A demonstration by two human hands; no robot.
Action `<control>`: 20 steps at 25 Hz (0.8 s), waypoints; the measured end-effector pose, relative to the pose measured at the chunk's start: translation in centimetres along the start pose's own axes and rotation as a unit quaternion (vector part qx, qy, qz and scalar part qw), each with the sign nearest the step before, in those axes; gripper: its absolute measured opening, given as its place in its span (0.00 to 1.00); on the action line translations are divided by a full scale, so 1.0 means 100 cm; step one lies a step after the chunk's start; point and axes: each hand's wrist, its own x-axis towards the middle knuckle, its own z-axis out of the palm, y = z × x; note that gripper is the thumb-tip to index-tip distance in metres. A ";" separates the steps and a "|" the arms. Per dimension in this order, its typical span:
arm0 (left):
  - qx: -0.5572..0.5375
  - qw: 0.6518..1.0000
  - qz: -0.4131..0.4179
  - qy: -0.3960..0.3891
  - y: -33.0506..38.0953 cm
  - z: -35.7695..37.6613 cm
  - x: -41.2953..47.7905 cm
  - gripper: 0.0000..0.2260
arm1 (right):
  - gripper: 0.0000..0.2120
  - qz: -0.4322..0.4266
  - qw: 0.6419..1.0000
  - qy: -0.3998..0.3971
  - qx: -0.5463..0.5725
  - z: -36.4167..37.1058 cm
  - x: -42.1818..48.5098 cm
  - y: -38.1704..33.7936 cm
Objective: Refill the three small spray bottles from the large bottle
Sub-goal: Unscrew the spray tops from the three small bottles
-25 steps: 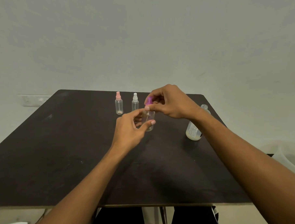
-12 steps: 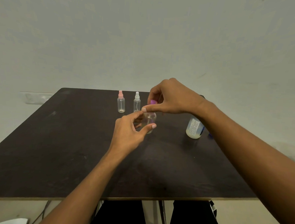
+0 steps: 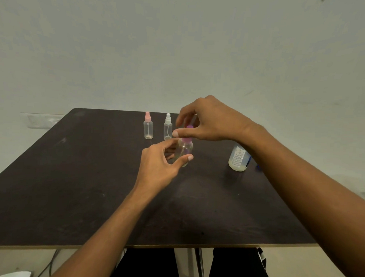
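Observation:
A small clear spray bottle with a purple top (image 3: 185, 149) stands at the middle of the dark table (image 3: 70, 185). My left hand (image 3: 158, 166) curls around its body, thumb and fingers on either side. My right hand (image 3: 209, 120) pinches the purple spray top (image 3: 187, 136) from above. Behind them stand two more small bottles: one with a pink top (image 3: 148, 126) and one with a white top (image 3: 167, 127). The large bottle (image 3: 237, 158), with a printed label and pale liquid at its bottom, stands to the right, partly hidden by my right forearm.
A small blue object (image 3: 258, 167) lies just right of the large bottle, mostly hidden by my arm. A pale wall rises behind the table. The table's front edge runs near my body, with dark trousers and a metal leg below.
My right hand has turned slightly on the purple top, with the thumb shifted left. The left hand stays around the bottle. The view has shifted a little.

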 end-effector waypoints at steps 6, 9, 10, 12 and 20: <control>-0.002 1.000 -0.006 -0.004 -0.002 0.003 0.000 0.26 | 0.03 0.007 0.998 -0.066 0.004 -0.003 0.001 0.002; -0.016 1.000 -0.015 -0.007 -0.004 0.002 0.001 0.24 | 0.07 -0.022 0.995 -0.095 0.012 -0.003 0.000 0.001; -0.018 1.000 -0.013 -0.008 -0.004 0.002 0.001 0.24 | 0.07 -0.022 0.996 -0.083 0.023 -0.003 0.000 0.001; -0.019 1.000 -0.011 -0.008 -0.004 0.002 0.001 0.23 | 0.10 -0.003 0.999 -0.039 0.022 0.000 0.000 -0.001; -0.021 0.999 -0.021 -0.016 -0.007 0.005 0.000 0.24 | 0.04 0.023 0.996 -0.088 -0.023 0.002 0.001 -0.001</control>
